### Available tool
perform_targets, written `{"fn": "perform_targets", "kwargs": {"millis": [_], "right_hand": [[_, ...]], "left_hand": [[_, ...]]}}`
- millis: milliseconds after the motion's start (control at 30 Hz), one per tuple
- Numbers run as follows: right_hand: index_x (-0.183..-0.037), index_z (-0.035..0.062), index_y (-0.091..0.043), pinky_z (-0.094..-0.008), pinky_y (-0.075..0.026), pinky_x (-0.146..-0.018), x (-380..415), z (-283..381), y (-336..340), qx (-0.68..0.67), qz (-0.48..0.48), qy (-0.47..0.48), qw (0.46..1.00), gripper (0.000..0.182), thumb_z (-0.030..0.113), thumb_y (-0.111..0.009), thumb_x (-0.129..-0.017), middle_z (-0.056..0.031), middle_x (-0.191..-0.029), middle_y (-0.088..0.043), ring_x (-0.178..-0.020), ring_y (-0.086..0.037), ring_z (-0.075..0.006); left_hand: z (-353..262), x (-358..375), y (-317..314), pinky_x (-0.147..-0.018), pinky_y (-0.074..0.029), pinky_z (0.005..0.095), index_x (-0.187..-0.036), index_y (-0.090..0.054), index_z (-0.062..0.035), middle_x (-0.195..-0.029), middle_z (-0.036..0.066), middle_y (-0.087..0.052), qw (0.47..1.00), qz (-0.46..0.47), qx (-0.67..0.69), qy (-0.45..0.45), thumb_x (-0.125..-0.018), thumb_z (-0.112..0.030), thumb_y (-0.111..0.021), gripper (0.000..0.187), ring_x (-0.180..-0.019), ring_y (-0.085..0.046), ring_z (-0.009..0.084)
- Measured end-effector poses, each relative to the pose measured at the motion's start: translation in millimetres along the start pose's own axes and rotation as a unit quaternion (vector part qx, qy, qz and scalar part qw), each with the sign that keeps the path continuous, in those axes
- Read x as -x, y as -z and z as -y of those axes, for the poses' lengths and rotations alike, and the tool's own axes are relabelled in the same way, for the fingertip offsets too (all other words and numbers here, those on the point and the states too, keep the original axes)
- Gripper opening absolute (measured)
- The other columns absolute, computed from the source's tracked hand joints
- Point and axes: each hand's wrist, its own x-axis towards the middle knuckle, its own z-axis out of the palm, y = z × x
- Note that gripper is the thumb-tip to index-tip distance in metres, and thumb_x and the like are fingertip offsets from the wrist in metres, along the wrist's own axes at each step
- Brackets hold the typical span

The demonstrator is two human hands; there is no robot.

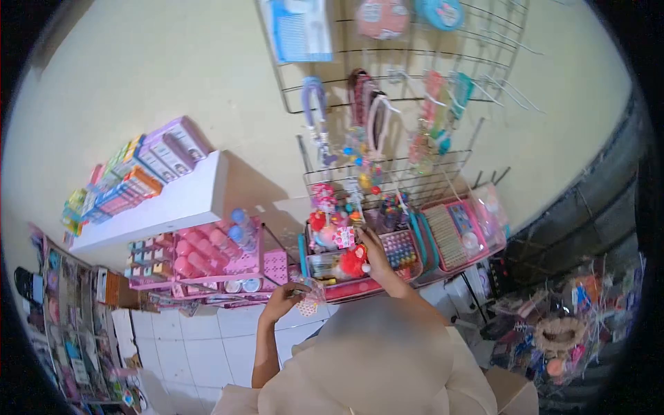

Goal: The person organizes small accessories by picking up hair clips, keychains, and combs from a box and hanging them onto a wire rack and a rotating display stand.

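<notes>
Low in front of me, my left hand (281, 301) pinches a small clear plastic packet (309, 304) with a dotted card in it. My right hand (374, 253) is over the pink-rimmed basket (339, 294), its fingers closed at a red fluffy pom-pom keychain (354, 262). Beside those fingertips is a small pink-and-white card (344, 237). Strings of coloured beads (400, 250) fill the basket's right part, and thin packaged items (325, 266) lie at its left. Bead charms (360, 181) hang from the rack just above.
A wire rack (408, 52) with hooks and hanging goods covers the wall. At left, a white shelf (159, 220) carries small boxes, above a pink rack (259, 266) of bottles. Another basket (453, 235) stands to the right. Bagged accessories (560, 332) hang at lower right.
</notes>
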Motion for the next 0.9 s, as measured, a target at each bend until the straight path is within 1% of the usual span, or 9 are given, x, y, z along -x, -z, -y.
{"fn": "perform_targets", "kwargs": {"millis": [33, 100, 133, 233, 367, 533, 633, 733, 900], "right_hand": [[-0.104, 0.0040, -0.044, -0.0217, -0.036, -0.072, -6, -17, 2, 0.001, 0.009, -0.008, 1.000, 0.037, 0.023, -0.054, -0.074, -0.0041, -0.092, -0.047, -0.084, -0.045, -0.0108], [-0.101, 0.0039, -0.045, -0.0222, -0.037, -0.067, 0, -16, -17, 0.010, 0.060, 0.059, 0.996, 0.035, 0.021, -0.057, -0.072, -0.0052, -0.091, -0.048, -0.082, -0.046, -0.0109], [-0.091, 0.0052, -0.045, -0.0217, -0.038, -0.063, 8, -18, -28, -0.011, -0.043, 0.049, 0.998, 0.026, 0.015, -0.059, -0.071, -0.0050, -0.086, -0.048, -0.076, -0.047, -0.0100], [-0.080, 0.0064, -0.043, -0.0208, -0.036, -0.060, 0, -31, -33, -0.019, -0.029, 0.080, 0.996, 0.018, 0.012, -0.058, -0.071, -0.0026, -0.078, -0.047, -0.069, -0.045, -0.0081], [-0.082, 0.0069, -0.045, -0.0203, -0.039, -0.060, -14, -56, -24, 0.006, -0.023, 0.123, 0.992, 0.016, 0.009, -0.057, -0.072, 0.0005, -0.077, -0.049, -0.070, -0.047, -0.0063], [-0.077, 0.0068, -0.040, -0.0184, -0.036, -0.057, -21, -70, -16, 0.101, -0.059, 0.232, 0.966, 0.012, 0.007, -0.053, -0.075, 0.0022, -0.069, -0.044, -0.063, -0.042, -0.0045], [-0.076, 0.0070, -0.040, -0.0184, -0.036, -0.058, -22, -71, -18, 0.039, -0.054, 0.216, 0.974, 0.013, 0.006, -0.053, -0.075, 0.0020, -0.069, -0.044, -0.064, -0.042, -0.0046], [-0.076, 0.0063, -0.037, -0.0197, -0.034, -0.061, -20, -68, -21, 0.042, -0.051, 0.209, 0.976, 0.019, 0.012, -0.055, -0.074, 0.0002, -0.070, -0.039, -0.066, -0.039, -0.0069], [-0.077, 0.0065, -0.037, -0.0192, -0.034, -0.060, -21, -66, -24, 0.049, -0.043, 0.205, 0.977, 0.019, 0.012, -0.055, -0.074, 0.0000, -0.070, -0.038, -0.066, -0.040, -0.0069]], "left_hand": [[3, 3, 5, -0.061, -0.037, 0.0223, -0.088, -0.056, -0.0025, -0.082, 0.002, -0.054, 1.000, -0.011, 0.002, 0.005, -0.070, -0.004, -0.051, 0.019, -0.070, -0.046, 0.0095], [7, 8, 11, -0.063, -0.039, 0.0233, -0.087, -0.056, -0.0017, -0.080, 0.005, -0.056, 0.998, -0.050, 0.021, -0.007, -0.067, -0.001, -0.050, 0.021, -0.071, -0.048, 0.0116], [11, 9, 13, -0.063, -0.039, 0.0233, -0.087, -0.056, -0.0017, -0.080, 0.005, -0.056, 0.998, -0.056, 0.023, -0.003, -0.067, -0.001, -0.050, 0.021, -0.071, -0.048, 0.0116], [21, 7, 14, -0.061, -0.038, 0.0230, -0.087, -0.056, -0.0016, -0.080, 0.005, -0.056, 0.996, -0.067, 0.061, -0.005, -0.067, -0.001, -0.050, 0.021, -0.069, -0.048, 0.0112], [17, 0, 11, -0.062, -0.038, 0.0226, -0.087, -0.056, -0.0017, -0.080, 0.005, -0.055, 0.997, -0.070, 0.040, 0.000, -0.068, 0.000, -0.049, 0.020, -0.070, -0.047, 0.0112], [9, -6, 9, -0.061, -0.037, 0.0215, -0.088, -0.055, -0.0019, -0.081, 0.004, -0.054, 0.997, -0.078, 0.022, -0.011, -0.068, 0.001, -0.049, 0.021, -0.070, -0.046, 0.0096], [-1, -8, 7, -0.059, -0.035, 0.0202, -0.090, -0.053, -0.0020, -0.081, 0.002, -0.053, 0.993, -0.065, 0.096, -0.018, -0.069, 0.000, -0.049, 0.022, -0.069, -0.045, 0.0079], [-16, -8, 6, -0.059, -0.034, 0.0190, -0.091, -0.053, -0.0023, -0.079, 0.000, -0.052, 0.989, -0.070, 0.128, -0.007, -0.070, 0.000, -0.050, 0.021, -0.069, -0.044, 0.0065], [-12, -11, 3, -0.061, -0.035, 0.0191, -0.091, -0.050, -0.0037, -0.085, -0.001, -0.048, 0.968, -0.114, 0.221, -0.035, -0.069, 0.001, -0.051, 0.023, -0.075, -0.043, 0.0067]]}}
